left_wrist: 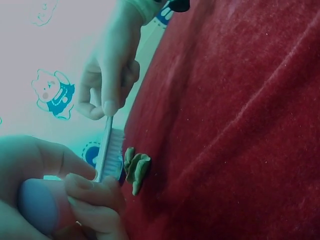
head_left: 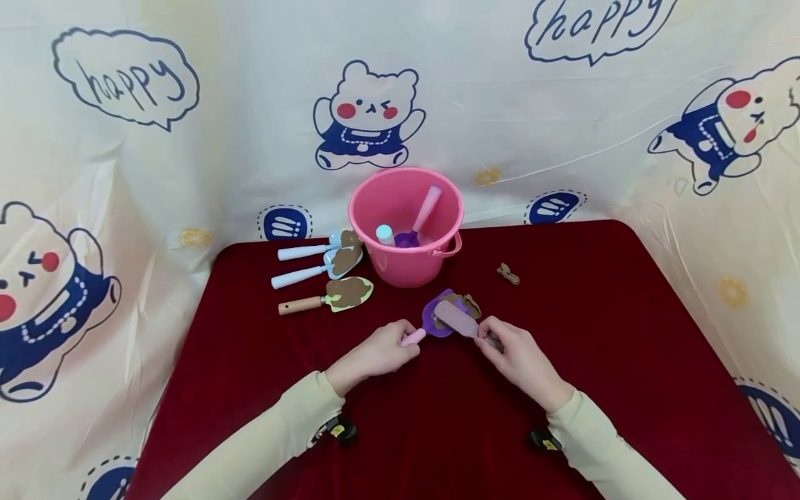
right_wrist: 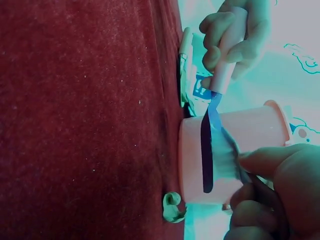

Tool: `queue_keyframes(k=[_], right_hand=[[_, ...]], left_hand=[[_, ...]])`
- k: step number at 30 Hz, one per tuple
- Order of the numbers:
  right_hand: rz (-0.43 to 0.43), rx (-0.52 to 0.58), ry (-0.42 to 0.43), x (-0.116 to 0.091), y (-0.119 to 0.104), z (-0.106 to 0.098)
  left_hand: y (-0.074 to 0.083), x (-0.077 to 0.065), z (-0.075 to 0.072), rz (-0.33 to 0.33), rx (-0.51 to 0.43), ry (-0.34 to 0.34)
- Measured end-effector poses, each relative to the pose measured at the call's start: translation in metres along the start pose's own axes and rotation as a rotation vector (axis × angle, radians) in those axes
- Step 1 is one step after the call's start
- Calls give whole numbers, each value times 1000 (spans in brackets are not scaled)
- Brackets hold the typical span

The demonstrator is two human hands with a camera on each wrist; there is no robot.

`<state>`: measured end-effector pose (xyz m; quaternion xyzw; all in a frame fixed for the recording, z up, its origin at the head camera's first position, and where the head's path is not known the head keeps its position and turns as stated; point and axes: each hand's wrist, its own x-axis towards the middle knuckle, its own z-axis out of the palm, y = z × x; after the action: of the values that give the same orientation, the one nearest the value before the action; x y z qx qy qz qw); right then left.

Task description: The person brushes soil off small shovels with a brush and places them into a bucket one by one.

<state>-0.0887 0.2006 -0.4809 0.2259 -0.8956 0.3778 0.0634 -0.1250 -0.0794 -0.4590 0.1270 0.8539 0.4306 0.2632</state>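
Observation:
My left hand point(head_left: 378, 349) grips the pink handle of a purple toy shovel point(head_left: 428, 318). Brown clay-like material point(head_left: 473, 305) lies in its blade and at the far edge. In my right hand point(head_left: 521, 361) is a brush point(head_left: 458, 321), pinched by its handle, with its pale back facing up. The brush head lies over the shovel blade and hides part of it. White bristles point(left_wrist: 115, 156) point toward the blade in the left wrist view. From the right wrist, the blade point(right_wrist: 206, 160) appears edge-on, right against the bristles.
Behind the hands stands a pink bucket point(head_left: 406, 267) holding another pink-handled purple shovel point(head_left: 428, 208) and a blue-tipped handle point(head_left: 384, 235). Two light-blue shovels point(head_left: 300, 276) and a wooden-handled green trowel point(head_left: 303, 305), brown-smeared, lie left. A small brown lump point(head_left: 508, 274) lies right.

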Motion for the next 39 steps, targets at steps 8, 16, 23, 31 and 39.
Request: queue_keyframes(k=[8,16,23,31,39], right_hand=[[-51,59,-37,4,-4,1],[17,-18,39,5,-5,1],[-8,34,3,-5,-10,7],[32,-2,18,-22,-9,19],[-37,18,-10,-5,-11,6]], left_hand=[[1,1,-3,24,-12,33],[1,0,-4,42,27,69],[-5,-9,3,29,-100,35],[-14,-23,14,32,-90,22],[0,-13,2,84,-73,68]])
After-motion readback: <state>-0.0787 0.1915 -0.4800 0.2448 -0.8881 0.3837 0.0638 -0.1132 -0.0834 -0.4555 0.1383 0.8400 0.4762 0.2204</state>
